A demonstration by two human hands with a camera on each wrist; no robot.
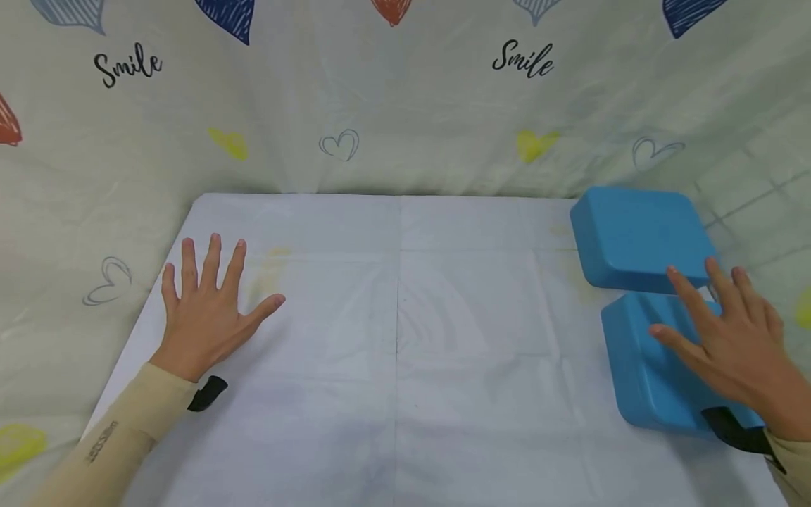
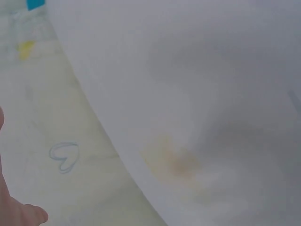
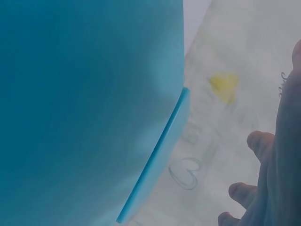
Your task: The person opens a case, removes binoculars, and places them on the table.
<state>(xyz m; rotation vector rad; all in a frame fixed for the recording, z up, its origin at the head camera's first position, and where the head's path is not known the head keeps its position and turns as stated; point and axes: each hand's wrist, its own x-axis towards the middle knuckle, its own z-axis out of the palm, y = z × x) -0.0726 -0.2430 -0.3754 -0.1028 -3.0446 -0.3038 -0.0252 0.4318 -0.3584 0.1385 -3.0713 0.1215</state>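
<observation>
My left hand is spread out over the left side of the white table, fingers straight and holding nothing. On the right, my right hand hovers with spread fingers over the nearer blue box, covering part of it. Behind that one lies another blue box with rounded corners, at the table's far right corner. In the right wrist view a large blue surface fills the left side, with my fingers apart from it at the right.
A pale cloth with hearts and "Smile" lettering hangs behind the table and spreads along its left side. Black straps sit on both wrists. Creases and faint yellowish marks show on the white table covering.
</observation>
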